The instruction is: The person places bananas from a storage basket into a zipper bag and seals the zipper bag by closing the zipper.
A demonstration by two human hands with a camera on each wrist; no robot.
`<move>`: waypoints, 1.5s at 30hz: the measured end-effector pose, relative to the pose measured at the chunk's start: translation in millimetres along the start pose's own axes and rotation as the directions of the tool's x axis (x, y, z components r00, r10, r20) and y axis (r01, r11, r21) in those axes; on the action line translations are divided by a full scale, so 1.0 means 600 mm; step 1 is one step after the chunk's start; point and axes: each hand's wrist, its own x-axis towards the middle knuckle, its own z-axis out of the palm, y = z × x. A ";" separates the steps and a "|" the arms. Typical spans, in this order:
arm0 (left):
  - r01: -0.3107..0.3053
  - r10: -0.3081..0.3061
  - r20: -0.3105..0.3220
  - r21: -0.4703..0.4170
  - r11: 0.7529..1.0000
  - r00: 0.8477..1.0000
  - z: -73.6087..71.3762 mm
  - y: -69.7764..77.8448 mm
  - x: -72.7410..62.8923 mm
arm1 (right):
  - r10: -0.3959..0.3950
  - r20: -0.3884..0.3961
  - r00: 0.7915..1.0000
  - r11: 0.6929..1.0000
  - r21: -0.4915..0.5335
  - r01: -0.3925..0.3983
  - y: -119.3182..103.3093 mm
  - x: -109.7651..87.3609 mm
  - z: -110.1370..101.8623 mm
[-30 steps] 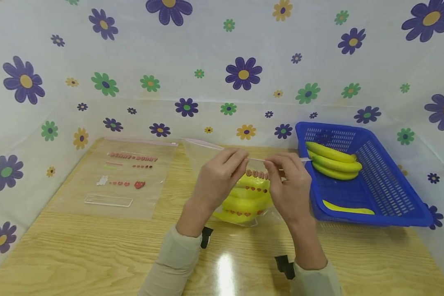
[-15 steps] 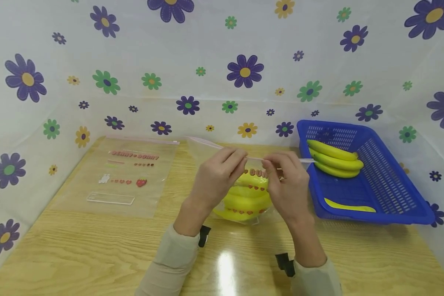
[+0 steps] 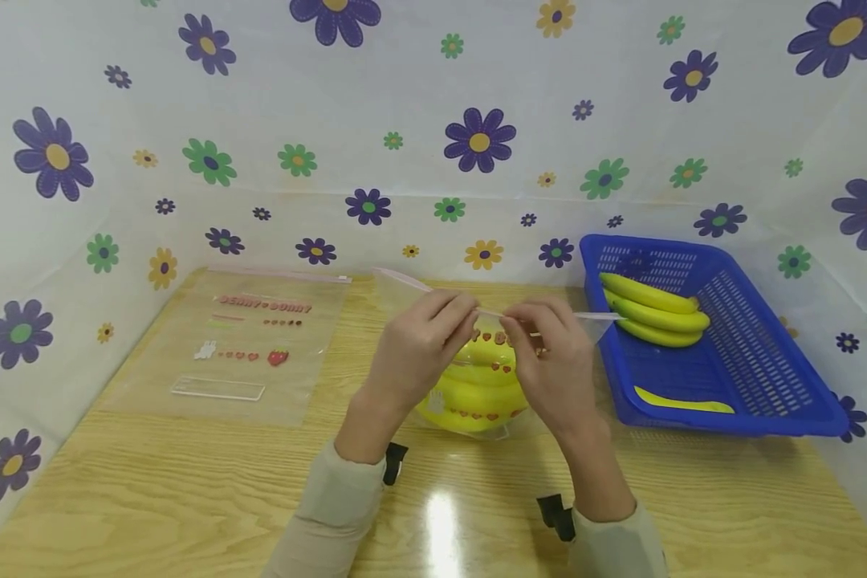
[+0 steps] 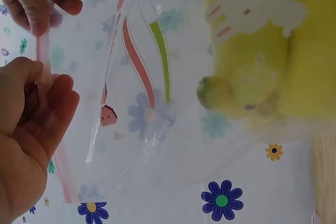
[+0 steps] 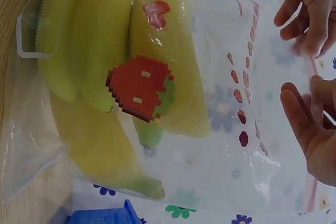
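Note:
A clear zip bag (image 3: 442, 399), printed with red hearts and letters, stands upright on the table with yellow bananas (image 5: 100, 40) inside. Both hands are at its pink zip strip (image 4: 59, 174) along the top. My left hand (image 3: 421, 347) pinches the strip left of the middle between thumb and fingers. Close beside it, my right hand (image 3: 558, 365) pinches the same strip, whose pale end sticks out to the right. The right wrist view shows a printed strawberry (image 5: 139, 87) over the bananas. Whether the zip's slider sits under the fingers is hard to tell.
Another clear zip bag (image 3: 144, 369) lies flat on the left of the wooden table (image 3: 152, 490). At the right stands a blue basket (image 3: 751, 321) with a bunch of bananas (image 3: 657, 313) and a single banana (image 3: 682, 401). A flowered cloth (image 3: 318, 128) rises behind.
The gap between my hands has narrowed, the right hand coming left. The strip and the bag's print have shifted to the right past the fingers. Both hands still pinch the strip.

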 end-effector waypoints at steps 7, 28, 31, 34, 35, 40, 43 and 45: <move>0.033 -0.032 -0.030 0.023 0.999 0.999 0.003 -0.007 0.000 | 0.021 -0.027 0.999 1.000 0.001 -0.021 0.004 0.003 -0.002; 0.002 -0.003 -0.041 -0.017 1.000 0.999 -0.004 -0.016 -0.005 | 0.020 0.000 1.000 1.000 -0.018 -0.020 0.003 -0.002 0.012; 0.006 -0.007 -0.040 -0.017 1.000 0.999 -0.009 -0.017 -0.015 | -0.015 0.020 1.000 1.000 -0.025 0.015 -0.002 -0.009 0.021; 0.028 -0.029 -0.043 -0.010 1.000 0.999 -0.013 -0.022 -0.016 | -0.024 0.007 1.000 0.998 -0.052 0.024 -0.003 -0.010 0.024; 0.032 -0.033 -0.043 -0.010 0.999 0.999 -0.013 -0.023 -0.014 | -0.018 -0.003 1.000 0.998 -0.058 0.018 -0.003 -0.010 0.024; 0.023 -0.024 -0.061 -0.011 1.000 0.998 -0.012 -0.029 -0.008 | 0.006 -0.033 0.999 0.998 -0.070 -0.008 0.001 -0.010 0.016; 0.005 -0.007 -0.065 -0.023 1.000 0.998 -0.014 -0.036 -0.005 | 0.001 -0.028 1.000 0.998 -0.056 -0.003 0.000 -0.009 0.019; -0.007 0.005 -0.060 -0.030 1.000 0.998 -0.017 -0.042 -0.004 | -0.008 -0.022 1.000 0.998 -0.055 0.007 -0.002 -0.009 0.023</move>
